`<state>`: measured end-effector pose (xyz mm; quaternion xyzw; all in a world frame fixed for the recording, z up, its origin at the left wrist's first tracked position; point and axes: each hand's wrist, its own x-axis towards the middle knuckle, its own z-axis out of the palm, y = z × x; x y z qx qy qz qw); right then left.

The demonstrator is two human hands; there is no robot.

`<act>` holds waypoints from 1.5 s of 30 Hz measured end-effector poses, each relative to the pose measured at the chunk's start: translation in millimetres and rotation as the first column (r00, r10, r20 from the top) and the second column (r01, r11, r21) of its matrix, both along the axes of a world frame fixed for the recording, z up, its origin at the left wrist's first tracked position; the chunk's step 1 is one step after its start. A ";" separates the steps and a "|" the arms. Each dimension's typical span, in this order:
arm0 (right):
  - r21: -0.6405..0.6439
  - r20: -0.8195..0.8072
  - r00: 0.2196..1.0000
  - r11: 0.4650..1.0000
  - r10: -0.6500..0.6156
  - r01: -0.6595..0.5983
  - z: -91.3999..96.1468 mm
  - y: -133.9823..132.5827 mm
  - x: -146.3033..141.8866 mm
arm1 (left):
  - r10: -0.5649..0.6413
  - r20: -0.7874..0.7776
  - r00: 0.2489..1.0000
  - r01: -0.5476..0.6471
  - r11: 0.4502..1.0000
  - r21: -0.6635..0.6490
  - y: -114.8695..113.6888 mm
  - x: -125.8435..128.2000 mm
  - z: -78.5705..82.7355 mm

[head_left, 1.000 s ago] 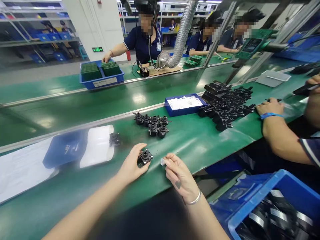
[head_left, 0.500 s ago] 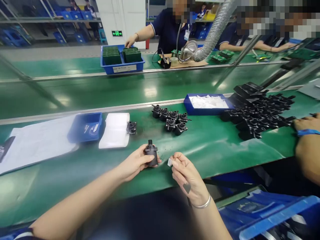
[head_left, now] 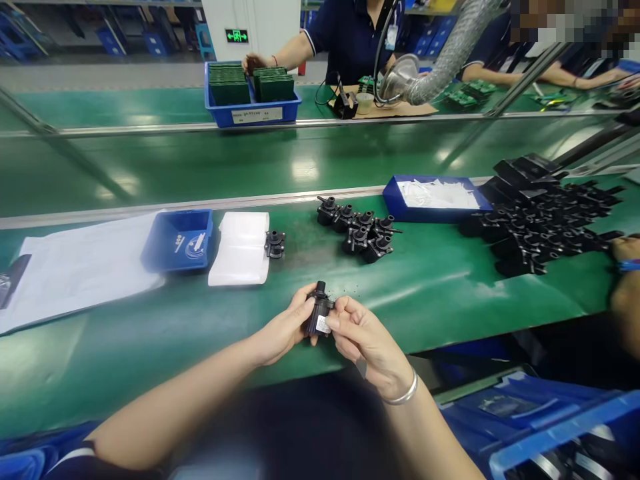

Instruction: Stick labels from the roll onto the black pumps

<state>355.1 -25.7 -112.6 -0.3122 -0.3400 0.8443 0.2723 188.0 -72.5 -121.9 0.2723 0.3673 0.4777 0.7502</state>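
My left hand point(head_left: 283, 330) is closed round a small black plastic pump part point(head_left: 317, 312), held upright just above the green bench top point(head_left: 450, 293). My right hand point(head_left: 365, 337) pinches a small white label point(head_left: 323, 325) flat against the side of that part, thumb and forefinger pressed on it. A cluster of several like black parts point(head_left: 360, 230) lies beyond the hands. One single black part point(head_left: 275, 243) rests beside a white sheet point(head_left: 241, 247).
A small blue tray point(head_left: 177, 240) and a plastic-covered paper point(head_left: 75, 267) lie left. A blue tray of white pieces point(head_left: 435, 198) and a heap of black parts point(head_left: 540, 220) lie right, where a co-worker's hand point(head_left: 625, 250) reaches. A blue bin point(head_left: 550, 427) stands low right. People work across the belt.
My right hand has brought the white label from beside the black part onto its side. My left hand has turned the part upright. The view has shifted left.
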 end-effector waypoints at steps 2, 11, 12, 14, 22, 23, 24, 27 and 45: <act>-0.011 0.022 1.000 1.000 0.013 -0.013 0.6 0.1 -0.7 | -0.021 -0.023 1.000 0.022 1.000 0.009 -0.6 -1.7 -0.3; 0.023 0.106 0.994 0.999 0.032 -0.034 5.5 2.0 -1.0 | -0.090 -0.114 0.989 0.095 0.995 0.039 -0.9 -3.9 -1.4; 0.028 0.113 0.993 0.999 0.032 -0.036 5.9 2.2 -1.0 | -0.093 -0.121 0.988 0.098 0.994 0.041 -0.8 -4.0 -1.0; 0.034 0.122 0.992 0.999 0.030 -0.035 6.9 2.4 -1.2 | -0.100 -0.135 0.986 0.106 0.994 0.038 -0.8 -4.4 -0.3; 0.030 0.161 0.987 0.999 0.016 -0.021 10.4 2.3 -2.7 | -0.119 -0.151 0.981 0.123 0.992 0.018 -1.7 -5.5 -0.3; 0.031 0.162 0.987 0.999 0.015 -0.020 10.4 2.2 -2.8 | -0.119 -0.153 0.981 0.123 0.992 0.020 -1.7 -5.4 -0.1; 0.032 0.163 0.987 0.999 0.014 -0.019 10.5 2.1 -3.0 | -0.119 -0.154 0.981 0.123 0.992 0.020 -1.8 -5.3 0.0; 0.032 0.166 0.986 0.999 0.013 -0.019 11.1 1.7 -3.4 | -0.116 -0.152 0.981 0.120 0.993 0.016 -2.1 -5.4 0.4; 0.039 0.140 0.990 0.999 0.016 -0.022 8.0 2.1 -3.1 | -0.135 -0.209 0.968 0.143 0.989 0.025 -3.0 -7.2 1.6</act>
